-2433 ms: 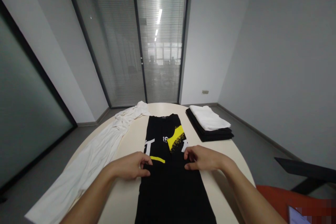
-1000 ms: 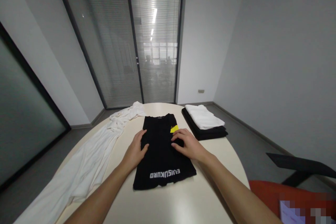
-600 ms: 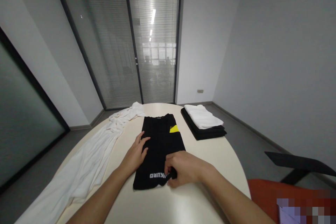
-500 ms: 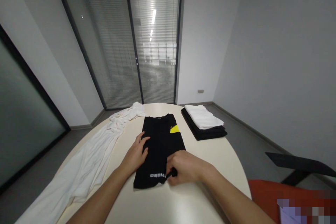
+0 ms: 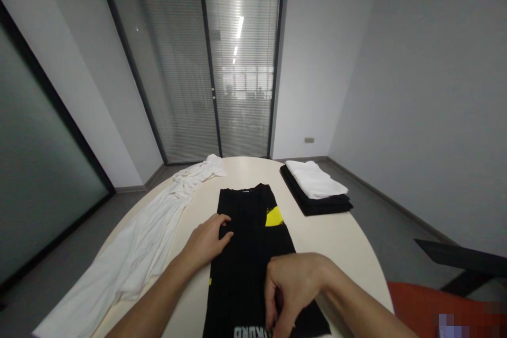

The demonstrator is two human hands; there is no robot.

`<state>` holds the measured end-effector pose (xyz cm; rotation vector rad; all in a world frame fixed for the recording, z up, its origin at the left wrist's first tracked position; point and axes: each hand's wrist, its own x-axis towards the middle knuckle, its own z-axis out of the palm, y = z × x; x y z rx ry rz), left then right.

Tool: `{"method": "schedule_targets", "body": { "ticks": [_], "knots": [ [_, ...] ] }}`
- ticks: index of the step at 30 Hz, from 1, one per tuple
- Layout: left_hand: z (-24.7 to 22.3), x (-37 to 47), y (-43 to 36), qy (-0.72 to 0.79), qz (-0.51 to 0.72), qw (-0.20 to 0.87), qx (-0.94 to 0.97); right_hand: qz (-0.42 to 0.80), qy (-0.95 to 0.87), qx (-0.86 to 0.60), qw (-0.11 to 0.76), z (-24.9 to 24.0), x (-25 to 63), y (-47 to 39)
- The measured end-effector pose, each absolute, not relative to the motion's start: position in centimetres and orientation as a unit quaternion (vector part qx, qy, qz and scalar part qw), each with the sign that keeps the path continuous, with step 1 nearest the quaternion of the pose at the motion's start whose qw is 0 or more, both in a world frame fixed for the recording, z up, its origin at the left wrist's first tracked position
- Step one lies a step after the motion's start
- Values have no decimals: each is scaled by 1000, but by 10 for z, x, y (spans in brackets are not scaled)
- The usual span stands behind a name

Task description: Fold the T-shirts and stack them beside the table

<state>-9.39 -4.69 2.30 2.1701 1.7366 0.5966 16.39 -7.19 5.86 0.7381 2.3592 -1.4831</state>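
A black shirt with a yellow patch and pale lettering lies lengthwise on the round cream table, its lower end reaching the bottom of the view. My left hand rests at its left edge, fingers apart and slightly curled on the cloth. Over the lower right part, my right hand is closed with its fingertips pinching the black fabric near the lettering. To the left, a long crumpled white cloth runs along the table edge. A folded white cloth sits on folded black cloth at the right.
An orange-red chair with a black armrest stands at the lower right, beside the table. Beyond the table are glass panels with blinds and a grey-white wall.
My right hand has moved toward me with the shirt's lower end, and the shirt now stretches farther down. The shirt's top has also shifted nearer. My left hand remains at its left edge.
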Motion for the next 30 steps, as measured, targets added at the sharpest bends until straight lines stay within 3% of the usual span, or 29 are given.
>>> {"method": "schedule_targets", "body": {
  "ticks": [3, 8, 17, 30],
  "knots": [
    [20, -97, -45, 596, 219, 176, 752, -488, 823, 287, 38, 63, 175, -58],
    [11, -104, -41, 584, 234, 196, 752, -208, 848, 462, -158, 58, 200, -24],
    [21, -102, -42, 591, 214, 244, 738, -217, 831, 490, -150, 39, 215, -9],
    [45, -102, -35, 554, 282, 333, 709, -367, 774, 479, -191, 54, 199, 4]
  ]
}}
